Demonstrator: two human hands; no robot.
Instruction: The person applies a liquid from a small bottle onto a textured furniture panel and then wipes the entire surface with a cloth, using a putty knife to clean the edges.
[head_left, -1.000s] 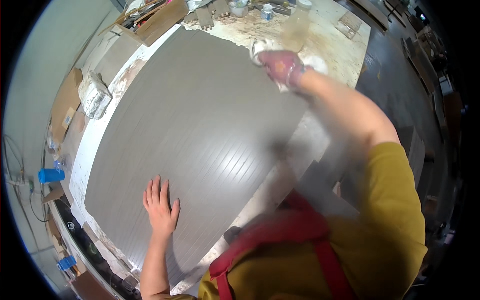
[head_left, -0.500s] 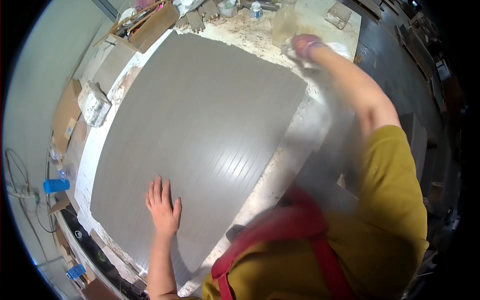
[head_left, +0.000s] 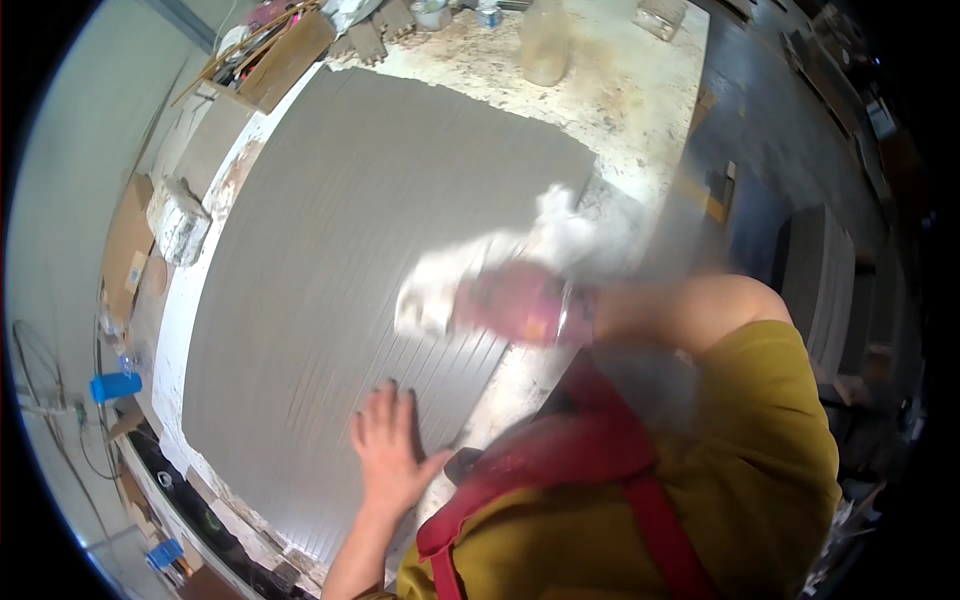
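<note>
A large grey panel [head_left: 330,210] with fine parallel lines lies flat on the white table [head_left: 640,90]. My left hand [head_left: 390,455] rests on the panel near its front edge, fingers spread and nothing in it. My right hand [head_left: 520,303], in a pinkish-red glove and smeared by motion, is over the right front part of the panel. It grips a white cloth [head_left: 435,285], whose loose end trails up and to the right. Part of the panel's right edge is hidden behind my right arm and the cloth.
A cloudy plastic bottle [head_left: 545,45], a small blue-and-white jar [head_left: 489,14] and a clear block-like container [head_left: 660,16] stand at the back. A wooden box [head_left: 290,60] of tools is back left. Left of the panel lie a white wrapped block [head_left: 178,222] and a blue cup [head_left: 116,387].
My right hand has swept the cloth from the table's far right corner, near the bottle, back toward me over the panel. My left hand has shifted right and nearer to me.
</note>
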